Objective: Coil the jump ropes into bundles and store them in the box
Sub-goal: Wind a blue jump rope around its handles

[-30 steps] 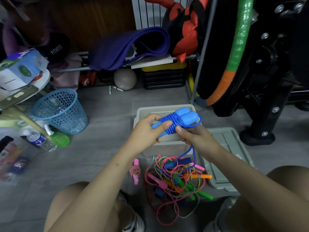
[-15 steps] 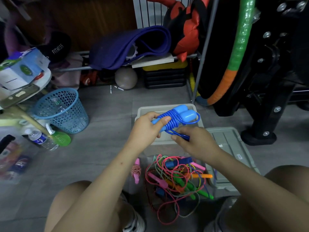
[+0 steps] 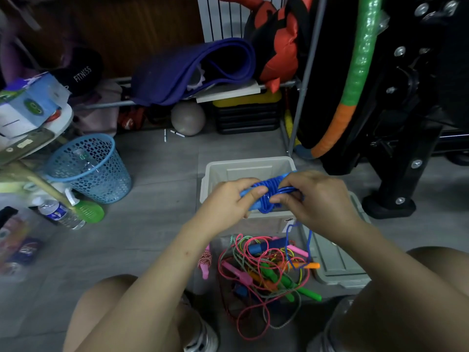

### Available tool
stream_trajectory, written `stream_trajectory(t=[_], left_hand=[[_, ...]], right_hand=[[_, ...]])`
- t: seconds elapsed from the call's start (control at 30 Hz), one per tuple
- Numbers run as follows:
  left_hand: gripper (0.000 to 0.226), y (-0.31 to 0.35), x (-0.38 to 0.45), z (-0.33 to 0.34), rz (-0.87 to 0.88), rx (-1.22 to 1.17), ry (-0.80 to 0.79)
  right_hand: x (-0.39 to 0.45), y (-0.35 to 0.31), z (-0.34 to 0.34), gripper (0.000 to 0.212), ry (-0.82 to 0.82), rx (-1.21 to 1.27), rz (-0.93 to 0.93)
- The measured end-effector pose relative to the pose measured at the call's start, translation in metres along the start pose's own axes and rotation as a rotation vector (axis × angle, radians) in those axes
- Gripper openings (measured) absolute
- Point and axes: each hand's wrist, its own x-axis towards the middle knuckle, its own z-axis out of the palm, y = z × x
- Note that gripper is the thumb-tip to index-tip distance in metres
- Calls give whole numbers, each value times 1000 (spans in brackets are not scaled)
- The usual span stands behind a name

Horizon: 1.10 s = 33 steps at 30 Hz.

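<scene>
I hold a blue jump rope (image 3: 269, 193), its cord wound around its two handles, just above the grey box (image 3: 247, 166). My left hand (image 3: 228, 199) grips the handles at their left end. My right hand (image 3: 317, 196) covers the right end and pinches the cord. A loose blue loop (image 3: 291, 246) hangs from under the right hand down to the pile. A tangled pile of jump ropes (image 3: 266, 273), pink, green, orange and blue, lies on the floor between my knees. A small coiled rope with pink handles (image 3: 205, 261) lies just left of the pile.
The box's grey lid (image 3: 337, 257) lies on the floor to its right. A blue mesh basket (image 3: 88, 168), a water bottle (image 3: 59, 212) and a green spray bottle stand to the left. A black equipment base (image 3: 388, 204) stands right; a cluttered rack is behind.
My right hand has moved up from under the bundle and now covers its right end. The bundle has sunk slightly toward the box, and a loop of cord hangs down again.
</scene>
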Motion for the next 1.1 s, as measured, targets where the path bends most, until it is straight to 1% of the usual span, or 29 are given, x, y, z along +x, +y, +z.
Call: stream_trajectory(t=[0.1, 0.17, 0.23, 0.3, 0.33, 0.4, 0.47, 0.53, 0.63, 0.7, 0.8, 0.87, 0.93, 1.0, 1.1], left_hand=[[40, 5, -4, 2, 10, -1, -81], [44, 8, -5, 2, -8, 7, -111], [43, 10, -7, 5, 8, 55, -111], [43, 11, -12, 11, 45, 136, -108], [43, 11, -15, 15, 66, 152, -111], [51, 11, -20, 19, 101, 138, -108], [49, 11, -23, 19, 101, 68, -91], [41, 10, -23, 13, 113, 7, -75], [39, 6, -23, 9, 103, -20, -60], [41, 4, -22, 7, 105, -8, -46], [32, 5, -22, 6, 96, -58, -34], [29, 8, -23, 6, 101, -87, -34], [35, 6, -21, 4, 108, -22, -31], [39, 5, -19, 0, 116, 97, -35], [38, 3, -18, -3, 107, 151, -63]], right_hand=[[5, 7, -2, 45, -61, 90, 49], [8, 8, -4, 47, -164, 220, 156], [12, 10, -3, 42, -263, 400, 306], [16, 15, 1, 36, -317, 562, 394], [18, 18, 1, 39, -343, 631, 403], [20, 23, 4, 41, -456, 773, 373], [22, 25, 5, 32, -561, 901, 316], [24, 27, 2, 21, -603, 982, 286], [24, 30, -4, 10, -605, 1024, 272], [22, 30, -4, 12, -563, 992, 256], [19, 31, 2, 8, -495, 880, 217], [19, 32, 3, 7, -475, 859, 223], [19, 32, 3, 9, -471, 902, 240], [20, 32, 2, 9, -474, 917, 252], [22, 32, 3, 16, -505, 851, 263]])
